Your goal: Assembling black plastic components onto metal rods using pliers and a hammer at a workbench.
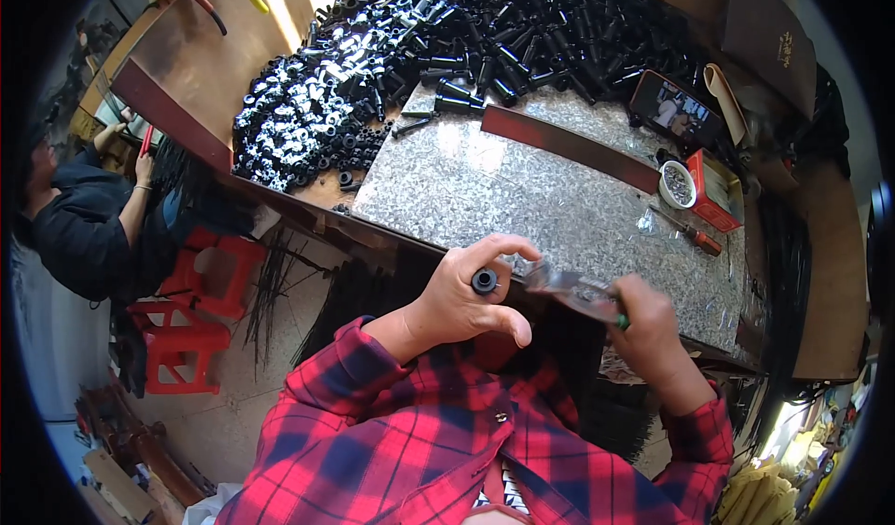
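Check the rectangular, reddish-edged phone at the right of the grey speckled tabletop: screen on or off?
On. The rectangular, reddish-edged phone shows a lit picture, with pale shapes against a darker background.

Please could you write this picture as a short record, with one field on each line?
Left hand: holds a black tube
Right hand: grips a metal tool, blurred, exact kind unclear
Table: speckled top
Far side: heap of black parts
Right side: phone, white bowl of small pieces, red box beside it
Left background: another person, red stools
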The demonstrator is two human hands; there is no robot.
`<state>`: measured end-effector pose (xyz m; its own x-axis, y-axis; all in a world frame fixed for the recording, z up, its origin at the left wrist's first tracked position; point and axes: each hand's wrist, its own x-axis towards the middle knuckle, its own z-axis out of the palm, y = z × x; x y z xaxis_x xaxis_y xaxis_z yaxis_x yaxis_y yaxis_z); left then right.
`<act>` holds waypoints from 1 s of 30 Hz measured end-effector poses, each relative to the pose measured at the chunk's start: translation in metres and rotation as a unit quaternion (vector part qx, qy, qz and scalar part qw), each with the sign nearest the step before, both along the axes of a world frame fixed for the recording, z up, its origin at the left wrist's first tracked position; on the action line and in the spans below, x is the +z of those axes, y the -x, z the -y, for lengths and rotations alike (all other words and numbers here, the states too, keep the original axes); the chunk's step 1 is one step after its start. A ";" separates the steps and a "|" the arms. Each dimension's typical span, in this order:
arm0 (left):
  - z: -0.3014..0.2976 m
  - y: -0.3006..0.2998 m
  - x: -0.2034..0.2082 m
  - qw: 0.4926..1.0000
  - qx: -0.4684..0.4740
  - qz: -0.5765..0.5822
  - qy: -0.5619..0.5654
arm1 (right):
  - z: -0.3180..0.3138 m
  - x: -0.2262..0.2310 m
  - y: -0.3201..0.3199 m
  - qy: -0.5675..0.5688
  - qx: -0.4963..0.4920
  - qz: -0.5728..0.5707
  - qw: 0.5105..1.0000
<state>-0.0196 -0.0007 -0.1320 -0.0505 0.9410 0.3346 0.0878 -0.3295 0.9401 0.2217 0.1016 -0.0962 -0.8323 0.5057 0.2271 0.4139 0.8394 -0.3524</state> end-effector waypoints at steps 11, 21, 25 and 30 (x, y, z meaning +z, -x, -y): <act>0.012 -0.003 0.000 0.993 -0.019 0.111 0.043 | -0.133 0.023 -0.034 -0.214 -0.198 0.052 0.955; 0.014 0.001 -0.001 0.998 -0.024 0.051 0.026 | -0.166 0.010 -0.008 -0.221 -0.181 0.150 0.946; 0.014 0.002 -0.002 0.998 -0.027 0.044 0.021 | -0.167 0.011 -0.004 -0.208 -0.189 0.156 0.947; 0.012 0.001 -0.003 0.999 -0.021 0.026 0.020 | -0.172 0.006 -0.004 -0.201 -0.186 0.133 0.953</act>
<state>-0.0204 -0.0127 -0.1351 -0.0262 0.9550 0.2954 0.0253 -0.2948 0.9552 0.2261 0.2740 -0.0902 -0.6682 0.6930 0.2706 0.7381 0.6631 0.1247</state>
